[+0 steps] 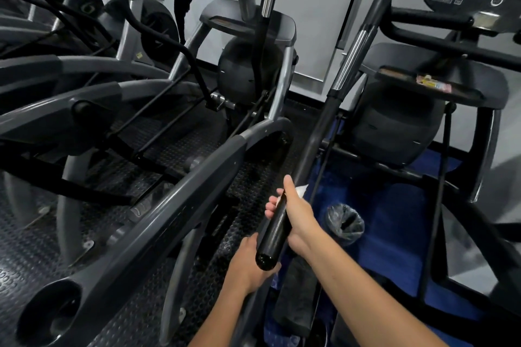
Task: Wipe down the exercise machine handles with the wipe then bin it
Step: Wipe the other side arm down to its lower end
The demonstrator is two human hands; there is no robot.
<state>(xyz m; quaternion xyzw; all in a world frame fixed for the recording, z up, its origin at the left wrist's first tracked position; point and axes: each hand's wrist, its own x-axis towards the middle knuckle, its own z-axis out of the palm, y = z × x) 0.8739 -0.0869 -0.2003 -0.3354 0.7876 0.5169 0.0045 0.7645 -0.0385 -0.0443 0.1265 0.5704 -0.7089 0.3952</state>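
I see my left hand (pixel 248 258) curled round the handle (pixel 275 229) near its end cap. Just above, my right hand (pixel 293 211) grips the same handle with the white wipe (pixel 301 190) pressed under its fingers. Beyond, a lined bin (pixel 345 224) stands on blue floor.

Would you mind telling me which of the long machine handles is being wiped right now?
The black handle lowest in view, gripped by both hands; the white wipe is under the right hand.
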